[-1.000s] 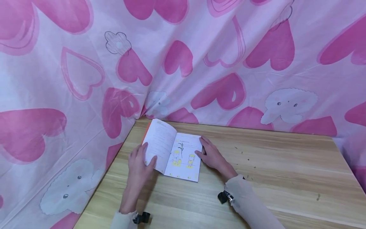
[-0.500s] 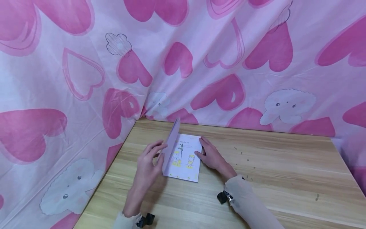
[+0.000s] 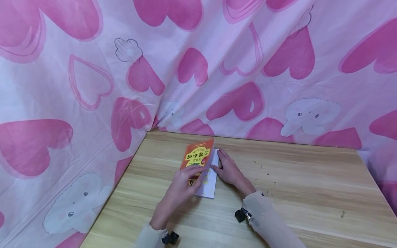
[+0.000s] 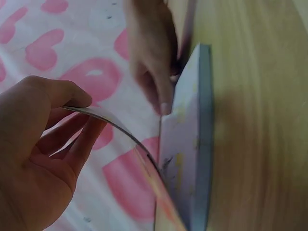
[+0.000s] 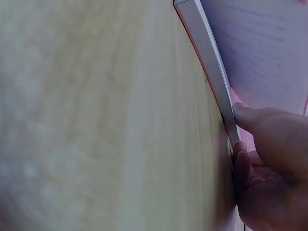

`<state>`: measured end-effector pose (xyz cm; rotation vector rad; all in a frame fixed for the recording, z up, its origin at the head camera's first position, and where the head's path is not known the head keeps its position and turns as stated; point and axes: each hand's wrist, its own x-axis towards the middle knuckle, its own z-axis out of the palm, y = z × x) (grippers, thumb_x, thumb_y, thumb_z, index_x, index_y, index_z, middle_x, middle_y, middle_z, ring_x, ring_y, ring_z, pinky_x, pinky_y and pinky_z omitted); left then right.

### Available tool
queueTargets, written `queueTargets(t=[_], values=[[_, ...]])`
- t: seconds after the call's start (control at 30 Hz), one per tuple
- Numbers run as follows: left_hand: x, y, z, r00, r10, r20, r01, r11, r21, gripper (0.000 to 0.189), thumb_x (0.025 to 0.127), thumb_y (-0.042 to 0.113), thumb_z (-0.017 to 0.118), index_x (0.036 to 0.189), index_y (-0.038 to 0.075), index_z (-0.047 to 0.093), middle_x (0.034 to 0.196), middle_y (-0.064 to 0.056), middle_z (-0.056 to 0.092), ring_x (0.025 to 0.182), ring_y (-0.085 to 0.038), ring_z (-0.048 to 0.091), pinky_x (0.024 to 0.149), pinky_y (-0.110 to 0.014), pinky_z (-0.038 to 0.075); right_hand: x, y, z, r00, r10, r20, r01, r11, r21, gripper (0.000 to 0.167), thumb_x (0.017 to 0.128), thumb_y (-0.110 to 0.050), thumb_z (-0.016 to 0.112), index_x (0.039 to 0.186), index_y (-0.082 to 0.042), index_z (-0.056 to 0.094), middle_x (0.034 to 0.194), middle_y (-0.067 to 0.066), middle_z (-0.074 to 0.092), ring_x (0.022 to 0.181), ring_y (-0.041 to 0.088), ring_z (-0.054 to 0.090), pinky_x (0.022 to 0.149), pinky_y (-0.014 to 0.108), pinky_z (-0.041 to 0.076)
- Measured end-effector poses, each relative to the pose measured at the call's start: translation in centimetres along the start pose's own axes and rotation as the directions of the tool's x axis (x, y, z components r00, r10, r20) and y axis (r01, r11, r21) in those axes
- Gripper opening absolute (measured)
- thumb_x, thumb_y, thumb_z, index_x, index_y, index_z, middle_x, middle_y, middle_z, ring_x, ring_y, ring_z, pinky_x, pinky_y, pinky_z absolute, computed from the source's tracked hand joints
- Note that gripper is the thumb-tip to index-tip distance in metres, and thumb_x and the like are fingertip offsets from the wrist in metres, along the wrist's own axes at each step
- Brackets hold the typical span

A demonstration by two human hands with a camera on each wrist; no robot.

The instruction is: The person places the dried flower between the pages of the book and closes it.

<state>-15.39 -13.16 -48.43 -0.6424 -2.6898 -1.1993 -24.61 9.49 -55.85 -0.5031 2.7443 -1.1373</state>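
A children's book [image 3: 198, 151] with an orange cover and a yellow title patch lies partly open on the wooden table. Its front cover and some leaves stand raised and bent over the white pages [image 3: 209, 187], which carry yellow drawings. My left hand [image 3: 183, 182] pinches the free edge of this raised part; in the left wrist view the bent cover [image 4: 122, 130] runs between thumb and fingers. At the book's right edge, my right hand [image 3: 231, 170] grips the page block [image 5: 207, 53], thumb on top and fingers against the side.
The wooden table [image 3: 294, 206] stretches to the right, with several small dark specks [image 3: 267, 174] on it. A pink and white heart-patterned cloth [image 3: 235, 69] hangs along the table's back and left edges.
My left hand has swung the cover and leaves up from the left and over to the right, so the orange front now shows. The right hand has stayed at the right edge.
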Motion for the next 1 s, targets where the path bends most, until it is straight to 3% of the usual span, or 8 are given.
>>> queueTargets(t=[0.07,0.13,0.27,0.37,0.47,0.63,0.83,1.0], values=[[0.2,-0.1,0.7,0.999,-0.009,0.036,0.009,1.0,0.0,0.037,0.098,0.005,0.077,0.134,0.015,0.077,0.136,-0.002,0.076,0.122,-0.015,0.073,0.096,-0.028,0.064,0.0,0.0,0.0,1.0,-0.011,-0.011,0.011,1.0,-0.003,0.084,0.106,-0.032,0.071,0.169,0.001,0.028,0.179,0.024,0.022,0.165,0.041,0.028,0.132,0.057,0.03],[0.3,-0.1,1.4,0.997,-0.032,0.07,0.032,0.999,0.006,0.036,0.099,0.007,0.077,0.134,0.014,0.078,0.136,-0.001,0.075,0.121,-0.014,0.072,0.095,-0.026,0.063,0.0,0.0,0.0,1.0,-0.022,-0.019,0.022,1.0,0.006,0.084,0.105,-0.028,0.073,0.169,0.001,0.027,0.179,0.025,0.022,0.152,0.042,0.048,0.127,0.056,0.04],[0.5,-0.2,2.6,0.991,-0.055,0.121,0.05,0.998,0.046,0.032,0.1,0.011,0.077,0.132,0.012,0.078,0.135,-0.001,0.075,0.121,-0.014,0.071,0.097,-0.025,0.062,-0.1,0.0,-0.3,0.999,-0.044,-0.031,0.044,0.999,0.012,0.088,0.1,-0.019,0.076,0.17,0.001,0.026,0.179,0.023,0.023,0.138,0.04,0.06,0.122,0.054,0.046],[0.5,-0.3,3.4,0.986,-0.065,0.152,0.052,0.995,0.089,0.031,0.101,0.014,0.077,0.132,0.012,0.079,0.134,-0.001,0.075,0.121,-0.014,0.07,0.099,-0.027,0.062,-0.2,0.1,-0.3,0.998,-0.047,-0.029,0.048,0.998,0.028,0.092,0.096,-0.015,0.078,0.17,-0.001,0.025,0.179,0.02,0.024,0.124,0.031,0.066,0.112,0.048,0.055],[0.6,-0.6,4.2,0.983,-0.061,0.174,0.032,0.986,0.163,0.03,0.1,0.018,0.078,0.13,0.015,0.08,0.133,0.002,0.076,0.122,-0.014,0.07,0.103,-0.032,0.061,-0.3,0.4,-0.3,0.999,-0.033,-0.022,0.034,0.997,0.065,0.095,0.094,-0.013,0.078,0.171,-0.003,0.024,0.179,0.017,0.027,0.092,0.016,0.062,0.085,0.034,0.058],[0.7,-0.6,5.3,0.983,-0.041,0.179,-0.004,0.969,0.247,0.027,0.099,0.021,0.079,0.126,0.017,0.082,0.128,0.003,0.078,0.122,-0.015,0.071,0.108,-0.038,0.059,-0.4,0.6,-0.4,0.999,-0.021,-0.028,0.024,0.993,0.112,0.094,0.093,-0.011,0.076,0.171,-0.002,0.025,0.175,0.017,0.032,0.092,0.01,0.06,0.075,0.024,0.053],[0.6,-0.8,5.7,0.971,-0.078,0.225,0.022,0.97,0.242,0.03,0.096,0.026,0.083,0.126,0.018,0.081,0.131,0.003,0.076,0.124,-0.016,0.067,0.109,-0.039,0.058,-0.6,1.2,-0.3,0.999,0.001,-0.052,0.009,0.982,0.191,0.088,0.086,0.006,0.064,0.167,0.005,0.03,0.17,0.024,0.04,0.094,0.012,0.066,0.086,0.022,0.056],[0.6,-1.2,6.0,0.954,-0.106,0.28,0.036,0.969,0.245,0.048,0.09,0.043,0.089,0.132,0.024,0.077,0.144,0.002,0.062,0.132,-0.018,0.056,0.114,-0.043,0.054,-0.9,1.2,-0.7,0.997,0.057,-0.056,-0.039,0.956,0.289,0.075,0.097,0.0,0.065,0.166,0.003,0.035,0.155,0.022,0.055,0.106,0.017,0.071,0.095,0.031,0.06]])
